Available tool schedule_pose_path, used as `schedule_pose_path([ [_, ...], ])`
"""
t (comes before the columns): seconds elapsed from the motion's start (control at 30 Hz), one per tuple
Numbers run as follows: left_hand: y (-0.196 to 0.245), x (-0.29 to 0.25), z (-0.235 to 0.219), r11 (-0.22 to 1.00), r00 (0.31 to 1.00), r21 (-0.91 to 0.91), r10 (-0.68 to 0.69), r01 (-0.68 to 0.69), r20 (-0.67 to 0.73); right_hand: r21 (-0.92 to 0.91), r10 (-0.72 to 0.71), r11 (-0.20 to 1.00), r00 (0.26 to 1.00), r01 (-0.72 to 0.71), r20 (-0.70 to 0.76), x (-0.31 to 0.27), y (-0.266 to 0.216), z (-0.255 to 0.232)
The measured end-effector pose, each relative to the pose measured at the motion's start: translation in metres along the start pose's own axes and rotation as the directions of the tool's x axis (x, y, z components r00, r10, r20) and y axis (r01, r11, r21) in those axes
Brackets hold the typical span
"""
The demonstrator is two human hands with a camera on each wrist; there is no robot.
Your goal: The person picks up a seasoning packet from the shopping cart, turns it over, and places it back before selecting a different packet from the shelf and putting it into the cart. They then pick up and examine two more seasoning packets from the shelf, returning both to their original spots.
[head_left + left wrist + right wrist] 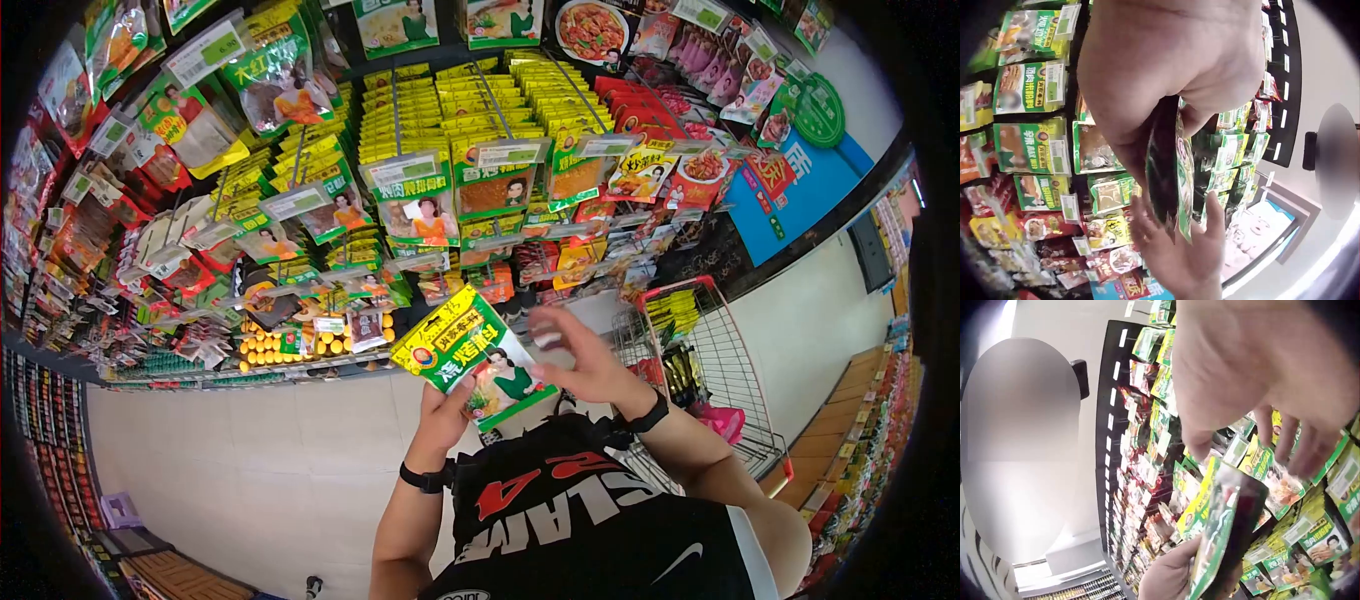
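A green and yellow seasoning packet (pixel 485 350), printed with a figure in green, is tilted in front of my chest. My left hand (pixel 446 415) grips its lower left edge, thumb on the printed face and fingers behind. Seen edge-on in the left wrist view, the packet (pixel 1184 178) hangs from that grip. By the packet's right edge is my right hand (pixel 590 368), fingers spread and loosely bent, thumb close to the edge. From the right wrist view, these fingers (pixel 1285 434) hover above the packet (pixel 1219 519) with nothing between them.
A shelf rack of hanging seasoning packets (pixel 400 120) stands ahead, with price tags (pixel 510 152) in front. Right of me is a red-handled shopping cart (pixel 745 375) with several packages inside. A blue sign (pixel 800 200) stands at the rack's right end. Pale floor (pixel 250 450) lies below.
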State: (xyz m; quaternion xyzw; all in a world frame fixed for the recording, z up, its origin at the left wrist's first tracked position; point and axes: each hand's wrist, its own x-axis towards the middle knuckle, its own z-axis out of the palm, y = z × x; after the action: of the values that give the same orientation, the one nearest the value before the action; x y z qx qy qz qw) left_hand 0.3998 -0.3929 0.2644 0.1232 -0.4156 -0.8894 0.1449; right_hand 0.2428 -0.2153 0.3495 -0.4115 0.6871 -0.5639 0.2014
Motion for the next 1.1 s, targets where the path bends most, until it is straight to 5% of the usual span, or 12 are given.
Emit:
schedule_pose_path([
  [0.13, 0.039, 0.006, 0.02, 0.982, 0.99, 0.185, -0.049, 0.024, 0.13, 0.135, 0.214, 0.953, 0.918, -0.271, 0.333, -0.001, -0.008, 0.002],
  [0.2, 0.063, 0.015, 0.025, 0.939, 0.975, 0.342, -0.053, -0.025, 0.216, 0.007, 0.132, 0.99, 0.939, -0.142, 0.317, 0.004, -0.026, 0.0],
  [0.33, 0.118, 0.034, 0.058, 0.851, 0.905, 0.505, -0.093, -0.144, 0.415, 0.114, 0.082, 0.988, 0.979, -0.104, 0.188, 0.011, -0.032, -0.011],
  [0.47, 0.149, 0.075, 0.106, 0.529, 0.783, 0.642, 0.069, -0.554, 0.618, 0.106, -0.045, 0.993, 0.999, 0.043, 0.011, 0.028, -0.05, -0.04],
  [0.53, 0.152, 0.097, 0.127, 0.562, 0.843, 0.659, 0.141, -0.499, 0.519, 0.031, -0.133, 0.99, 0.988, 0.135, -0.078, 0.04, -0.046, -0.063],
  [0.57, 0.151, 0.104, 0.134, 0.599, 0.867, 0.654, 0.151, -0.462, 0.474, 0.182, 0.045, 0.983, 0.998, -0.035, -0.052, 0.044, -0.043, -0.075],
  [0.6, 0.153, 0.111, 0.142, 0.634, 0.888, 0.645, 0.16, -0.427, 0.43, 0.162, 0.004, 0.987, 0.996, 0.01, -0.085, 0.053, -0.042, -0.086],
  [0.7, 0.158, 0.147, 0.146, 0.426, 0.798, 0.678, 0.384, -0.599, 0.465, 0.13, -0.132, 0.979, 0.973, 0.158, -0.188, 0.078, -0.044, -0.114],
  [0.83, 0.185, 0.173, 0.165, 0.593, 0.782, 0.519, 0.38, -0.616, 0.494, 0.042, -0.095, 0.994, 0.984, 0.102, -0.148, 0.113, -0.026, -0.152],
  [1.1, 0.219, 0.22, 0.226, 0.456, 0.708, 0.551, 0.551, -0.699, 0.442, -0.018, -0.164, 0.986, 0.965, 0.164, -0.206, 0.168, -0.031, -0.198],
])
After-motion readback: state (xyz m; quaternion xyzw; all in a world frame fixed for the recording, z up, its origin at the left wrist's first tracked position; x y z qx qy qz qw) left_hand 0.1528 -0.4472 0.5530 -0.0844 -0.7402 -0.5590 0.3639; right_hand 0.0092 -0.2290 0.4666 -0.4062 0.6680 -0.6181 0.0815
